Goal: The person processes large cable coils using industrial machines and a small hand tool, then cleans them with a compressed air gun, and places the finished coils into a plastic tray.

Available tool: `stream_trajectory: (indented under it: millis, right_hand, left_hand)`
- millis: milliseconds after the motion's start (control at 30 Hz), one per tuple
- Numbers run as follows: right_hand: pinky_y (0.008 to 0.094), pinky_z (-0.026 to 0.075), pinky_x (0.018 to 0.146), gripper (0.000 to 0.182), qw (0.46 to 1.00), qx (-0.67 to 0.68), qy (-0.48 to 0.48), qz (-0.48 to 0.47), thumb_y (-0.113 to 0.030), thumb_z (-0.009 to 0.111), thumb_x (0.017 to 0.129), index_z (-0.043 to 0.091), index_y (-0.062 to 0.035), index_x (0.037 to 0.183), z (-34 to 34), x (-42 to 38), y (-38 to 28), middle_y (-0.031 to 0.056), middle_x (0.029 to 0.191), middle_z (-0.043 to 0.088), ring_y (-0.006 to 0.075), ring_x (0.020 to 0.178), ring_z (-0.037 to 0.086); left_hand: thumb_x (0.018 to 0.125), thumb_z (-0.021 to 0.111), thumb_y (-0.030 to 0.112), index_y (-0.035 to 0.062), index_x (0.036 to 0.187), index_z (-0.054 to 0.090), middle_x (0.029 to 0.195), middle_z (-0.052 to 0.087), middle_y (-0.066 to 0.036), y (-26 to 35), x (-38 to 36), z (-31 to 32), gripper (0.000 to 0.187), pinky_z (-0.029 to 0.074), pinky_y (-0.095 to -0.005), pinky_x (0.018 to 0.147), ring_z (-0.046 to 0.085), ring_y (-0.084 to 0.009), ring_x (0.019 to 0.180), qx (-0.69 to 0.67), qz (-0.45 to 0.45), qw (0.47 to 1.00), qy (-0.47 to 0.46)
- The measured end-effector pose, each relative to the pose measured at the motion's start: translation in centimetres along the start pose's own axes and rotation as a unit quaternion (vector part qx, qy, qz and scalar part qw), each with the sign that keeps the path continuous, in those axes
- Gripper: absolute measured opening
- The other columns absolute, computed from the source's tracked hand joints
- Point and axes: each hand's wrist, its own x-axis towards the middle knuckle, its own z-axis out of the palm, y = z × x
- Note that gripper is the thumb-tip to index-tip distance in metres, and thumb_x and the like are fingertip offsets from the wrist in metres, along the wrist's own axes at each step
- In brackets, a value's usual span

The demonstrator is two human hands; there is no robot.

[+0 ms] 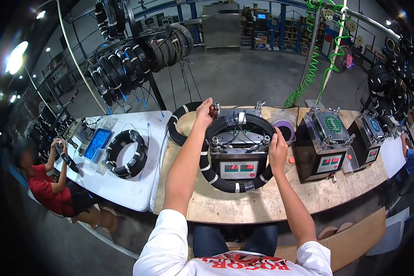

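Observation:
A coil of black cable [210,176] banded with white tape is between my two hands, its lower part hanging in front of a metal bench machine [238,158] and its upper part passing over the machine's top. My left hand [205,111] is closed at the coil's upper left edge, close by a corner post of the machine. On the opposite side my right hand [277,148] grips the coil with the thumb toward me. Red digits glow on the machine's front panel. Behind my left forearm, another black coil [175,126] lies on the wooden table [188,198].
To the right stand two similar machines, one with a green disc [332,123], the other with a blue one [376,125]. A purple round container [285,131] sits behind my right hand. On the white table [124,195] are a taped coil [126,154] and a blue-filled bin [97,143]. A person [50,181] works there.

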Motion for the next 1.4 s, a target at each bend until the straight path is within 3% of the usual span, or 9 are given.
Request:
stream_trajectory:
  millis: [233,333,733,867,967,1000,1067,1233,1400]
  right_hand:
    - [0.0477,0.052,0.090,0.040,1.000,0.000,-0.010,0.016,-0.028,0.044,0.109,0.063,-0.0036,0.135,-0.2,0.1,-0.3,0.0248,0.119,0.070,0.0452,0.106,0.067]
    - [0.0479,0.052,0.089,0.040,1.000,0.001,-0.005,0.010,-0.028,0.044,0.109,0.063,-0.0038,0.134,0.1,0.0,-0.1,0.0247,0.119,0.070,0.0454,0.105,0.067]
    - [0.0485,0.052,0.090,0.040,1.000,-0.006,0.010,-0.012,-0.029,0.044,0.109,0.062,-0.0032,0.134,0.1,0.1,0.3,0.0259,0.118,0.070,0.0468,0.106,0.066]
    - [0.0484,0.051,0.091,0.042,1.000,-0.001,-0.001,-0.004,-0.031,0.044,0.109,0.063,-0.0025,0.133,-0.1,0.1,0.3,0.0265,0.118,0.070,0.0466,0.107,0.066]
    - [0.0485,0.052,0.091,0.042,1.000,0.019,-0.006,0.003,-0.031,0.043,0.109,0.063,-0.0026,0.133,-0.2,0.0,0.2,0.0264,0.117,0.070,0.0470,0.106,0.066]
    - [0.0484,0.052,0.091,0.043,1.000,0.018,-0.012,0.009,-0.032,0.042,0.110,0.063,-0.0027,0.133,-0.3,0.0,0.2,0.0262,0.117,0.070,0.0468,0.106,0.066]
    - [0.0481,0.052,0.091,0.043,1.000,0.018,-0.009,0.008,-0.032,0.042,0.110,0.063,-0.0026,0.134,-0.4,0.0,0.1,0.0261,0.117,0.070,0.0465,0.106,0.066]
    - [0.0476,0.051,0.091,0.044,1.000,0.023,-0.007,0.011,-0.033,0.041,0.110,0.063,-0.0021,0.134,-0.3,0.0,0.1,0.0259,0.118,0.070,0.0461,0.107,0.066]
    - [0.0473,0.051,0.093,0.045,0.999,0.032,-0.007,0.011,-0.032,0.040,0.111,0.063,-0.0012,0.133,-0.3,-0.1,0.2,0.0263,0.119,0.070,0.0458,0.109,0.066]
  left_hand:
    - [0.100,0.072,0.022,0.0128,0.133,0.064,0.089,0.068,0.001,2.1,-2.3,1.2,0.034,0.048,-0.0285,0.061,0.058,-0.0122,0.073,-0.104,-0.088,0.991,0.010]
    - [0.101,0.070,0.017,0.0089,0.138,0.061,0.096,0.072,-0.003,0.5,0.2,0.5,0.039,0.051,-0.0256,0.058,0.060,-0.0116,0.068,0.018,-0.033,0.999,-0.013]
    - [0.106,0.057,0.006,0.0090,0.160,0.032,0.115,0.071,-0.013,0.8,-1.3,1.1,0.059,0.057,-0.0343,0.073,0.065,-0.0176,0.082,-0.102,-0.012,0.994,0.037]
    - [0.111,0.047,0.017,0.0160,0.160,0.035,0.121,0.069,-0.010,1.3,-2.1,-1.8,0.051,0.055,-0.0385,0.081,0.069,-0.0227,0.099,0.166,0.012,0.985,-0.041]
    - [0.111,0.050,0.024,0.0114,0.152,0.049,0.120,0.069,-0.008,2.4,-9.8,-0.7,0.042,0.054,-0.0344,0.085,0.069,-0.0222,0.102,0.315,0.206,0.925,-0.047]
    - [0.110,0.052,0.029,0.0054,0.134,0.064,0.118,0.068,-0.009,1.3,-10.4,-2.1,0.036,0.053,-0.0323,0.086,0.069,-0.0211,0.103,0.347,0.366,0.861,-0.058]
    - [0.104,0.059,0.029,0.0020,0.109,0.070,0.123,0.064,-0.015,2.0,-16.9,-1.2,0.029,0.051,-0.0389,0.092,0.065,-0.0288,0.105,0.372,0.496,0.784,-0.028]
    - [0.086,0.079,0.048,0.0108,0.103,0.071,0.141,0.052,-0.017,-0.2,-24.5,-1.6,0.042,0.037,-0.0539,0.112,0.047,-0.0389,0.137,0.605,0.571,0.550,-0.078]
    - [0.080,0.083,0.055,0.0116,0.102,0.070,0.142,0.046,-0.016,-0.6,-24.6,-2.3,0.051,0.034,-0.0549,0.115,0.039,-0.0386,0.145,0.593,0.550,0.582,-0.084]
